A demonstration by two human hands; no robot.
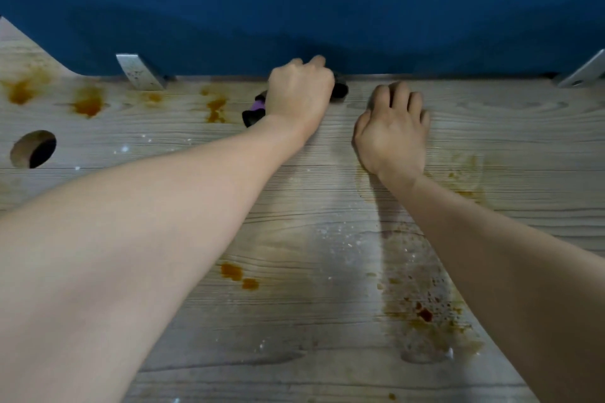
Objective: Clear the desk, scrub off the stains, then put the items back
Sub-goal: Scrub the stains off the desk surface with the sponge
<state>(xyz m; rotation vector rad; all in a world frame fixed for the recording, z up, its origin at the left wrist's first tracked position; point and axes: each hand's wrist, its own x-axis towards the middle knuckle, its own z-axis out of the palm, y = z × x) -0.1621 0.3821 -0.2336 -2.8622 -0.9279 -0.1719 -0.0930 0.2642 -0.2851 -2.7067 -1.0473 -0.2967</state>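
Observation:
The light wood-grain desk (294, 213) carries orange-brown stains: several along the back left (87, 103), a pair near the middle (239, 275) and a wide speckled smear at the front right (425, 311). My left hand (299, 91) grips a dark object with a purple band (257, 109) at the desk's back edge; most of it is hidden under the hand. My right hand (393, 131) lies just to the right on the desk, fingers curled with knuckles down; whether it holds anything is hidden.
A blue partition (294, 10) stands along the desk's back edge, fixed by metal brackets on the left (140, 70) and far right (582, 73). A round cable hole (32, 149) opens at the left. White specks dot the desk surface.

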